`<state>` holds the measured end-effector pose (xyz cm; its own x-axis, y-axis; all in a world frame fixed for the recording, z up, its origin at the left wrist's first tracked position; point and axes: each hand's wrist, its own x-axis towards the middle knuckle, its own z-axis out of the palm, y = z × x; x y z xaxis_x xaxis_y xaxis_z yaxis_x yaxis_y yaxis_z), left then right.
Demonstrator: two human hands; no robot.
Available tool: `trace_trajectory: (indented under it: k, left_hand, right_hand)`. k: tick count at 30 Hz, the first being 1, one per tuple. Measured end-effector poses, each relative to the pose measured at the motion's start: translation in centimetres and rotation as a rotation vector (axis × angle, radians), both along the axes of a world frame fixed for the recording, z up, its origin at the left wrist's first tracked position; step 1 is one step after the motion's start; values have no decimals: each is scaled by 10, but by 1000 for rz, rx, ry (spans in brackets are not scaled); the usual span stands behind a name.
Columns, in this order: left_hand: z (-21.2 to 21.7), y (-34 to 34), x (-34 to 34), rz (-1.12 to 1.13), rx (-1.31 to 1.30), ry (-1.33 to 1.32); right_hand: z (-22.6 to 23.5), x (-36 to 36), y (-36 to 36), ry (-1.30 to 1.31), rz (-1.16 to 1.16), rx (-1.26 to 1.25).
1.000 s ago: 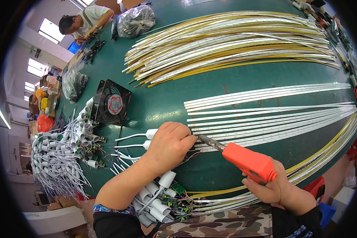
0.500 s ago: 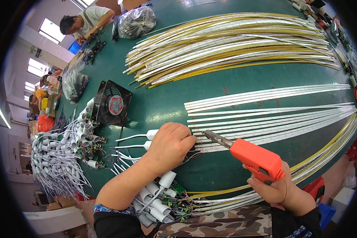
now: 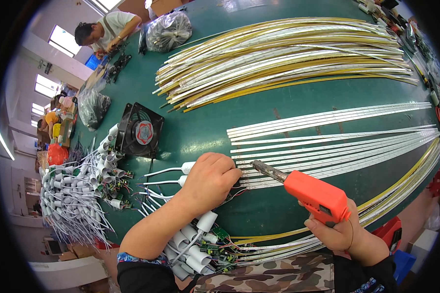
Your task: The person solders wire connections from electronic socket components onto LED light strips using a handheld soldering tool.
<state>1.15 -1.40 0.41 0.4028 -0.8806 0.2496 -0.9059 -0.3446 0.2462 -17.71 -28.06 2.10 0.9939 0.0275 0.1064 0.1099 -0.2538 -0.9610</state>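
Soldering iron (image 3: 314,191), orange-red and pistol-shaped, sits at 3 o'clock of the left grip (image 3: 209,178), its metal barrel (image 3: 271,171) aimed toward 10 o'clock over the near ends of pale strips (image 3: 401,141); the right grip (image 3: 341,232) is closed around its body; it should handle as a light, rigid tool, the plastic body being the place to hold and the barrel, likely hot, best left untouched; tip contact with a strip cannot be told; the left grip rests with bent fingers at those strip ends, but the fingertips' hold is hidden, so I cannot tell whether it pinches anything; the strips, fanning toward 3 o'clock across the green desk (image 3: 269,215), look thin, light and springy, easy to kink, better taken by the edges near an end; white sockets (image 3: 207,221) with circuit boards (image 3: 219,231) lie at 6 o'clock of that grip, smooth-shelled, while the boards look fragile, so the shell is the safer hold. Clocked from the same grip, a black fan (image 3: 132,128) is at 10, its round red-and-white label (image 3: 144,133) too small to read; a dark patch (image 3: 325,211) on the iron's body shows nothing legible; a heap of corded sockets (image 3: 66,188) lies at 9, a yellow-and-white strip bundle (image 3: 278,63) at 1, and a co-worker (image 3: 115,29) at 11.
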Motion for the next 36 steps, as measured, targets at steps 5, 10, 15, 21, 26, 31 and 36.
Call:
trace_trajectory:
  k: [5, 10, 15, 21, 26, 31, 36]
  left_hand:
    - [0, 1, 0, 0, -4, -4]
    - [11, 2, 1, 27, -7, 96]
    - [35, 44, 9, 169, 102, 103]
    - [54, 54, -2, 342, 356, 369]
    - [37, 47, -18, 388, 308, 382]
    - [9, 58, -41, 378, -19, 265]
    - [49, 136, -50, 571, -46, 363]
  right_hand:
    - [1, 0, 1, -8, -4, 2]
    - [0, -3, -1, 5, -16, 27]
    - [-9, -9, -5, -45, -72, 66]
    - [-12, -9, -8, -49, -61, -1]
    - [-6, -19, -3, 135, -220, 227]
    - [-8, -24, -11, 171, -267, 187]
    - [-21, -26, -21, 107, -310, 162]
